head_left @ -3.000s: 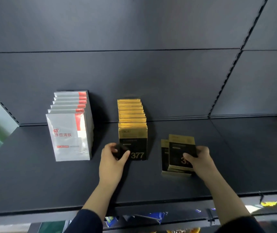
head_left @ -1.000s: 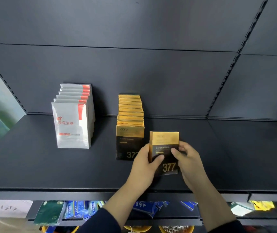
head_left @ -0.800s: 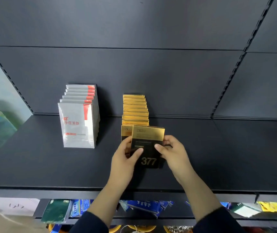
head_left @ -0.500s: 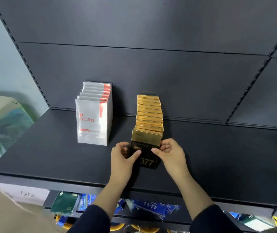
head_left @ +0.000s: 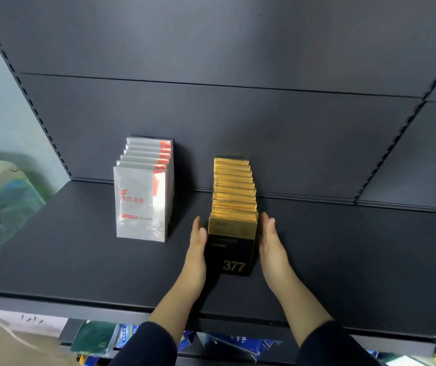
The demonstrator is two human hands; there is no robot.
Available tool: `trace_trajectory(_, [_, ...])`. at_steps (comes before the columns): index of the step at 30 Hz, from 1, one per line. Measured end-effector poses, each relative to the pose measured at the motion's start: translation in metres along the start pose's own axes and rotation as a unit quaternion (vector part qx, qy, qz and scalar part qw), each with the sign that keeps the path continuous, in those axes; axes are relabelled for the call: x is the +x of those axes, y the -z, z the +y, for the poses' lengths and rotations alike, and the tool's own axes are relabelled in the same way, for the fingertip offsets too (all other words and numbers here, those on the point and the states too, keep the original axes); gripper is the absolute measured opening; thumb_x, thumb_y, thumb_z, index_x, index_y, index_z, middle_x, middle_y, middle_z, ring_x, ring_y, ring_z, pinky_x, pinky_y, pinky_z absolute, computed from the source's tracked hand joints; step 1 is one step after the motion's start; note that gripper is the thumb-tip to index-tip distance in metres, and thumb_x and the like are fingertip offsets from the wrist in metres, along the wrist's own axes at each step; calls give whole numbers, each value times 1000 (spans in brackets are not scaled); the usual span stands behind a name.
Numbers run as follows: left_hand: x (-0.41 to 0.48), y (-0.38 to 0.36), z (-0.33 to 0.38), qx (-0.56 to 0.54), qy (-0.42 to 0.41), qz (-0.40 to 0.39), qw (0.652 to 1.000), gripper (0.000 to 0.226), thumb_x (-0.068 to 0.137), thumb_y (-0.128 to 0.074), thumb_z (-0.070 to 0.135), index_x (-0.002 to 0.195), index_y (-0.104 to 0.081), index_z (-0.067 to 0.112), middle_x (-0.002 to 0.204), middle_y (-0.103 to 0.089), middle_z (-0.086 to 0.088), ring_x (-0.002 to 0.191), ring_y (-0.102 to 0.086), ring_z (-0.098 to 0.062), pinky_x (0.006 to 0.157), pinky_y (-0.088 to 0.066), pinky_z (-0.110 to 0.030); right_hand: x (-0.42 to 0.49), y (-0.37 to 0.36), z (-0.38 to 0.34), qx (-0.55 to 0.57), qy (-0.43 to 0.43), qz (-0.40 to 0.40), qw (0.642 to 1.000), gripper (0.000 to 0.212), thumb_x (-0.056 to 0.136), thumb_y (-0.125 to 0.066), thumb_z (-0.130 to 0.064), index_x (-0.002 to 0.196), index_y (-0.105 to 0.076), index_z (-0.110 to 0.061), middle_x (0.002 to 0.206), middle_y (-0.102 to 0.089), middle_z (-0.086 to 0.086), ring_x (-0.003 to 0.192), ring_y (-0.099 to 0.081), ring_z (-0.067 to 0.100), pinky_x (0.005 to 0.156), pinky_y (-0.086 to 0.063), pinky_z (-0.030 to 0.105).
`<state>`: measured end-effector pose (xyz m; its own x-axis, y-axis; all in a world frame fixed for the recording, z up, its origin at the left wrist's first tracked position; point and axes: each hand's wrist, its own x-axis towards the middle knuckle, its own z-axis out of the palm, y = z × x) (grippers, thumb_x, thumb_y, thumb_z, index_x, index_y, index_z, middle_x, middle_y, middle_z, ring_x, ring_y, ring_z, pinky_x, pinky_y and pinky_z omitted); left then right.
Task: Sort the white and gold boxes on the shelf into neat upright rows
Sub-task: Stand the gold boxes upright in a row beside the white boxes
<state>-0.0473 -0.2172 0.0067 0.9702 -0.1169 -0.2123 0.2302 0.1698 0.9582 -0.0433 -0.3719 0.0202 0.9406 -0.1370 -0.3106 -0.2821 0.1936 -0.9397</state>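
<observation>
Query: position of the gold boxes point(head_left: 234, 191)?

Reply: The front gold box point(head_left: 231, 244), carried in both hands a second ago, is now seated upright at the head of the row, lower centre of the frame, on the shelf point(head_left: 79, 260).

Query: grip state?

Reply: The grip has been released. The left hand point(head_left: 198, 249) is laid flat against the box's side and the right hand point(head_left: 271, 244) is held flat just beside the other, fingers straight. The white boxes point(head_left: 143, 191), centre left, are filed upright. Only squaring is judged to remain.
</observation>
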Motion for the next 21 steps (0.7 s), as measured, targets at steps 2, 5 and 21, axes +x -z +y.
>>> trace_trajectory(2, [9,-4,10,-38,31,-2,999,58,89,-33,72,132,-51,37,126,-63,5,114,-58,-9,98,-45,-30,9,-5,-7,51,-34,3,998,85,77,-27,-76,150,-23,-34,153,-35,-1,141,-33,23,109,-30,41])
trace_trajectory(5, [20,-10,17,-22,31,-41,998,53,92,-24,62,123,-59,37,113,-69,9,104,-64,-6,87,-50,-28,13,-16,-10,81,-85,2,993,76,78,-28,-77,138,-47,-35,135,-57,6,119,-56,26,86,-49,40])
trace_trajectory(21, [55,5,12,-81,10,-42,996,68,87,-30,63,147,-36,33,145,-52,3,134,-48,-17,110,-37,-41,52,-17,0,137,-39,-11,990,75,74,-34,-71,140,-43,-37,129,-62,3,115,-59,24,89,-49,40])
